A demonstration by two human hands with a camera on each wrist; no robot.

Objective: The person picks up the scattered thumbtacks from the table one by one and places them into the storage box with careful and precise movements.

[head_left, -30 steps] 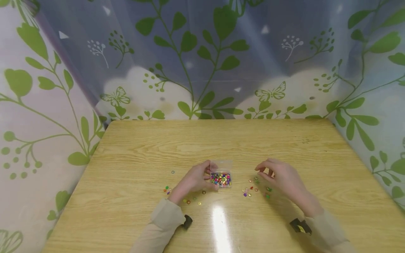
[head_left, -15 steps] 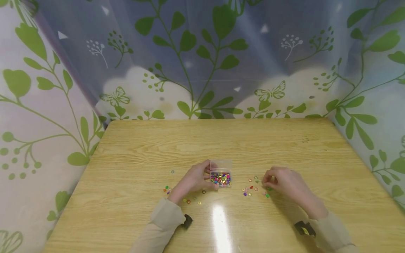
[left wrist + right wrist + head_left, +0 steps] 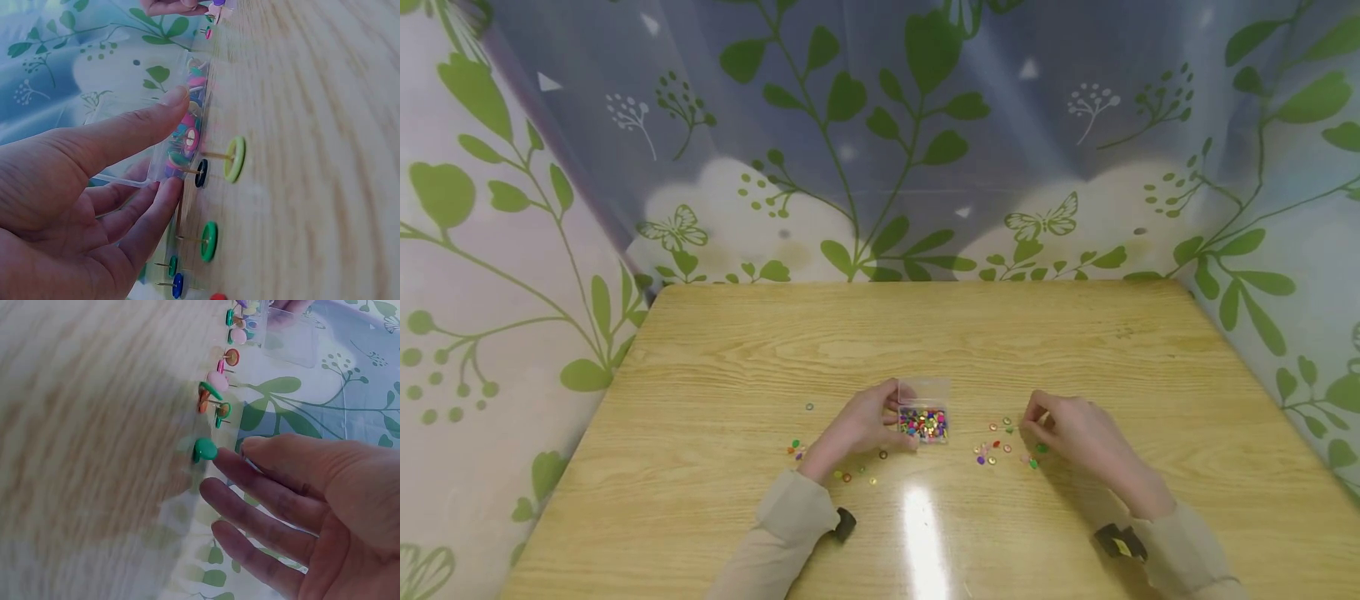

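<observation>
An open clear plastic box point(image 3: 924, 392), filled with colourful thumbtacks point(image 3: 923, 423), stands mid-table with its transparent lid raised. My left hand point(image 3: 861, 421) grips it from the left, thumb at the near side and fingers at the back. In the left wrist view the thumb lies along the box wall. At the right, my right hand point(image 3: 1075, 429) hovers low over the table, its fingers loosely bent. The right wrist view puts its index fingertip right at a green thumbtack point(image 3: 205, 450), with the other fingers extended below.
Several loose thumbtacks point(image 3: 992, 460) are scattered between the box and the right hand. More thumbtacks point(image 3: 847, 478) lie around the left wrist, some with points sideways. A leaf-patterned curtain point(image 3: 880, 167) encloses the wooden table point(image 3: 775, 333) at back and sides.
My right hand has moved right and toward me, down to the green thumbtack, then lifted slightly. That tack has shifted a little to the right. The left hand and box have stayed put.
</observation>
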